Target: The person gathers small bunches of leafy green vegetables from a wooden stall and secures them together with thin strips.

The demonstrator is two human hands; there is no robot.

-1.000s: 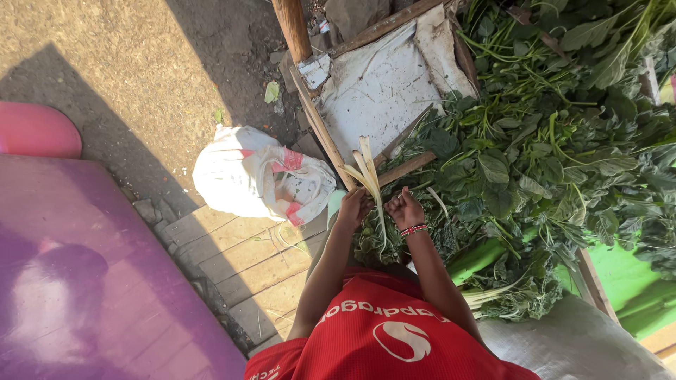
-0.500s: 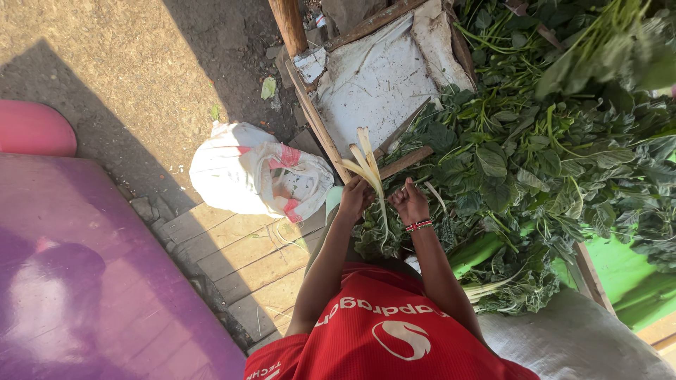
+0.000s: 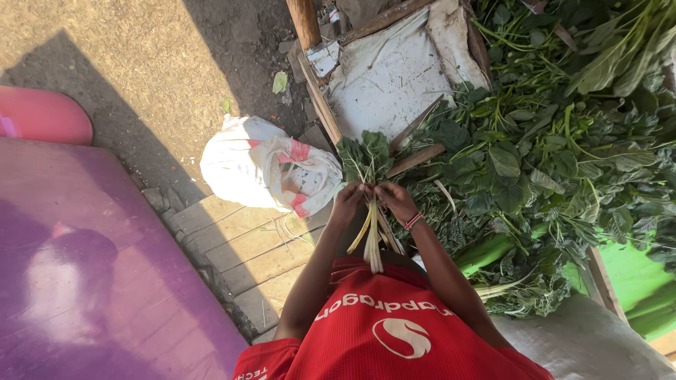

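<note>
At the far left we see a purple surface [image 3: 91, 281] with a pink rounded thing [image 3: 42, 116] at its top corner. Right of them, a white sack with red patches [image 3: 271, 172] lies on the ground beside the stall's wooden frame [image 3: 320, 102].

The bunch of leafy greens [image 3: 367, 163] we hold has been turned over: half a second ago its pale stalks stood up away from us, now the stalks [image 3: 373, 239] hang toward our red shirt [image 3: 380, 324] and the leaves point outward, over the stall's near left corner. We judge the bundle is being gathered and evened.

Our left hand [image 3: 350, 199] is closed around the bunch just under the leaves; our right hand [image 3: 393, 198], with a beaded wristband, grips it from the other side, both forearms reaching forward, wrists close together. Rightward, loose greens [image 3: 549, 141] cover the stall top.
</note>
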